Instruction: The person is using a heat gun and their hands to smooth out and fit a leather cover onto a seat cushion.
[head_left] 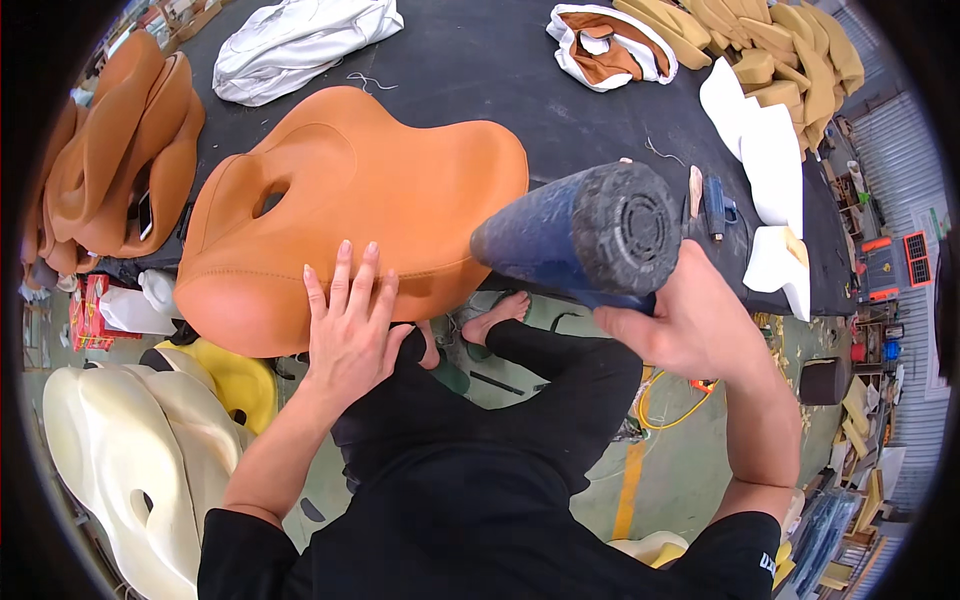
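An orange leather-covered seat (400,185), curved and with an oval hole, lies across the near edge of the black-covered table. My left hand (350,325) rests on its near side by the stitched seam, fingers stretched out. My right hand (690,315) is wrapped round the handle of a blue heat gun (545,230) with a black ridged rear cap. The gun's narrow nose points left at the seat's right-hand part; whether it touches the leather I cannot tell. Most of the handle is hidden by the gun body and my hand.
Finished orange seats (120,150) are stacked at the left. White covers (300,45), tan foam pieces (780,50) and white shaped pieces (765,160) lie on the table (470,60). A small blue tool (715,208) lies right of the gun. Cream seat shells (130,460) stand lower left; a yellow cable (660,415) lies on the floor.
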